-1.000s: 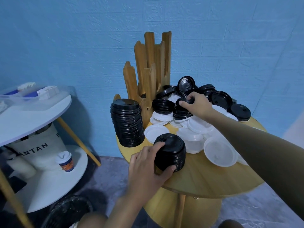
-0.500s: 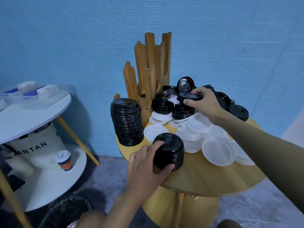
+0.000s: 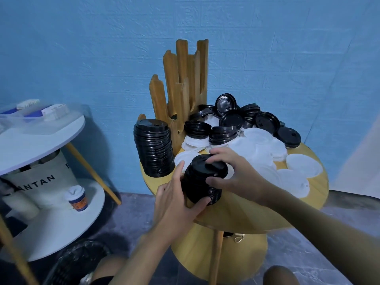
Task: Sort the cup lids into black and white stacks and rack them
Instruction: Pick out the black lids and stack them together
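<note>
Your left hand [image 3: 176,199] is wrapped around a short stack of black lids [image 3: 200,188] that leans a little at the near edge of the round wooden table [image 3: 246,210]. The thumb is hooked under the stack's near side and the fingers curl up its left side, so the grip is closed on the stack. Your right hand [image 3: 236,177] comes in from the right and sits over the same stack, fingers curled down round the rim of the top black lid [image 3: 217,169], gripping it against the lids beneath. Just left of the stack and behind it stands a tall stack of black lids [image 3: 153,149], upright beside the wooden rack [image 3: 181,85], whose tall posts rise at the back of the table against a blue wall; whether that tall stack sits inside one of the rack's bays cannot be told. Two smaller black stacks [image 3: 197,129] rest at the foot of the rack on top of white lids [image 3: 261,150], which spread flat and overlapping across the right half of the table. Loose black lids [image 3: 267,122] are heaped behind them, some tilted on edge. To the left, well apart, a white side table [image 3: 41,138] carries a clear box [image 3: 30,115] holding white and blue items; on its lower shelf a lidded paper cup [image 3: 76,197] stands in front of a pale cloth bag [image 3: 41,182].
</note>
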### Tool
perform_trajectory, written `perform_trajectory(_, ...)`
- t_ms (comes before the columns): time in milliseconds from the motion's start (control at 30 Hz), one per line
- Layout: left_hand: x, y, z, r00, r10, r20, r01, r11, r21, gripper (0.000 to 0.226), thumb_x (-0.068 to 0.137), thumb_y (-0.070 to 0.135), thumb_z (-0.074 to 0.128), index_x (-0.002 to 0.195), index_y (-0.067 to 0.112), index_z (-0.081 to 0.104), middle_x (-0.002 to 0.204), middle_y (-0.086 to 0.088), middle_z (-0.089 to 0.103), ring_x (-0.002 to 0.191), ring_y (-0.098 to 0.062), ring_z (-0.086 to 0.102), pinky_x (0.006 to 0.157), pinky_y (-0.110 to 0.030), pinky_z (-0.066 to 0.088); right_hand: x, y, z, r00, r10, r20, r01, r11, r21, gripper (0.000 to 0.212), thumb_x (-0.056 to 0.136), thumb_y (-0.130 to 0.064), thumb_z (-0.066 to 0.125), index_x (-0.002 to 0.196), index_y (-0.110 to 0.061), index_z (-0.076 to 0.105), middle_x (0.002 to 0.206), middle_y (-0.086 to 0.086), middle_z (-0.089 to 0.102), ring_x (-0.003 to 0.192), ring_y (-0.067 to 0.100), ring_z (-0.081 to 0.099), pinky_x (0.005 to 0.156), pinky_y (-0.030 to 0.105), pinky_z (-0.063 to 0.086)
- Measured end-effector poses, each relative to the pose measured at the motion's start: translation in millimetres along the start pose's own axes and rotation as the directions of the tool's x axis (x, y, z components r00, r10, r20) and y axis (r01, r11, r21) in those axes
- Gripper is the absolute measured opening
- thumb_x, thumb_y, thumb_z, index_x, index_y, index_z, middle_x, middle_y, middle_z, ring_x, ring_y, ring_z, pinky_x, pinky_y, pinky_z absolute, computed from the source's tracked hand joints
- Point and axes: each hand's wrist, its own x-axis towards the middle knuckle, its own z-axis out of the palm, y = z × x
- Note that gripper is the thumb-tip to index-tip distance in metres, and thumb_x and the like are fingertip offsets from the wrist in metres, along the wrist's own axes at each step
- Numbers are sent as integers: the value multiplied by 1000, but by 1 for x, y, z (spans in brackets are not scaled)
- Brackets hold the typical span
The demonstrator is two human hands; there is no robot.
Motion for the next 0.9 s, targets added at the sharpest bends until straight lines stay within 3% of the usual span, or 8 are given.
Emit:
perform_trajectory(67, 0, 0, 0, 1000, -14, 5, 14, 1000, 9, 100, 75, 71, 61, 143, 56, -11, 125, 21, 53, 120, -12, 42, 94, -23, 20, 0, -2, 3, 998, -2, 58, 4, 1000, -31, 38, 77, -23, 83, 112, -28, 68, 136, -13, 47, 127, -3, 42, 104, 12, 35)
perform_trajectory(267, 0, 3, -2, 997, 74, 17, -75, 996, 49, 86, 84, 61, 66, 145, 58, 5, 134, 18, 52, 98, 16, 23, 98, -20, 18, 5, -6, 4, 995, 6, 104, 2, 997, -79, 35, 79, -29, 81, 112, -31, 67, 123, -16, 50, 117, 0, 48, 98, 15, 40)
perform_trajectory(433, 1, 1, -1, 998, 67, 15, -68, 995, 77, 73, 83, 61, 66, 138, 57, 17, 133, 20, 52, 107, 8, 34, 99, -23, 23, 10, -5, 0, 988, -24, 149, 43, 991, -129, 34, 83, -37, 75, 113, -26, 66, 120, -10, 55, 113, 1, 50, 96, 15, 39)
perform_trajectory(567, 1, 2, 0, 997, 80, 17, -81, 994, 75, 70, 84, 61, 66, 135, 57, 18, 130, 24, 50, 99, 16, 22, 99, -25, 25, 38, 5, -15, 984, -24, -176, -21, 969, -248, 41, 87, -38, 71, 122, -19, 61, 118, -7, 57, 111, 8, 51, 97, 25, 40)
perform_trajectory(667, 2, 2, -1, 997, 81, 19, -83, 993, 87, 70, 83, 64, 64, 133, 60, 15, 128, 24, 50, 99, 18, 22, 100, -24, 25, 72, 23, -32, 940, 16, -341, -159, 905, -395, 46, 81, -52, 65, 114, -20, 63, 109, -2, 62, 103, 19, 56, 90, 39, 47)
perform_trajectory(800, 1, 2, -1, 997, 75, 8, -76, 993, 96, 71, 82, 65, 64, 132, 61, 14, 119, 30, 44, 98, 21, 20, 98, -23, 23, 102, 42, -42, 907, 198, -372, -342, 862, -374, 55, 85, -53, 65, 126, -18, 55, 124, 11, 55, 118, 31, 47, 97, 40, 41)
perform_trajectory(900, 1, 1, -1, 997, 79, 12, -80, 992, 100, 70, 81, 67, 61, 134, 60, 16, 118, 31, 42, 100, 18, 22, 99, -23, 23, 112, 51, -44, 903, 253, -347, -380, 847, -372, 56, 83, -61, 62, 123, -21, 55, 121, 8, 58, 116, 30, 51, 95, 40, 43)
